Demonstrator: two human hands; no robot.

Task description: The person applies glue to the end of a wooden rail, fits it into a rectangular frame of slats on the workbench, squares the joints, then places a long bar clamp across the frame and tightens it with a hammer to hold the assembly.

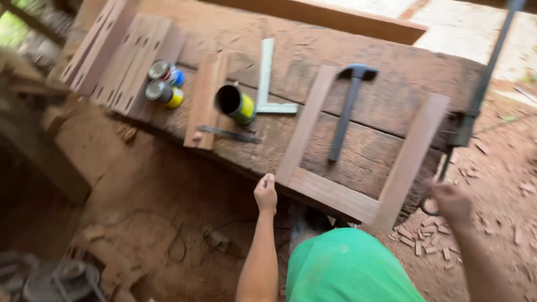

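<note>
Resting on a rough, dark workbench [386, 106], a three-sided wooden frame [335, 193] lies flat: two long side rails joined by one cross rail at the near edge of the bench.

- Left hand [266, 193]: closed loosely, fingers curled, touching the near left corner of the frame where side rail meets cross rail. Whether it pinches the wood or only presses on it cannot be told.
- Right hand [452, 202]: blurred, just beside the near right corner of the frame, by the bench edge. Its grip cannot be told. The two hands sit well apart, one at each near corner.
- Hammer [347, 109]: dark head and handle, lying on the bench between the two side rails.
- Metal try square [268, 89]: pale, lying just left of the frame.
- Open tin [235, 104]: on its side, yellow-green label, mouth facing the camera, touching the square.
- Two closed tins [165, 84]: on their sides, one blue-ended, one yellow-ended, side by side.
- Short board [206, 100]: lying between the closed tins and the open tin, a thin dark metal strip [228, 134] at its near end.
- Stack of mortised boards [120, 56]: far left of the bench.
- Wood offcuts [425, 235]: scattered on the red earth below the right hand.
- Green garment [349, 268]: the person's own, at the bottom edge.
</note>
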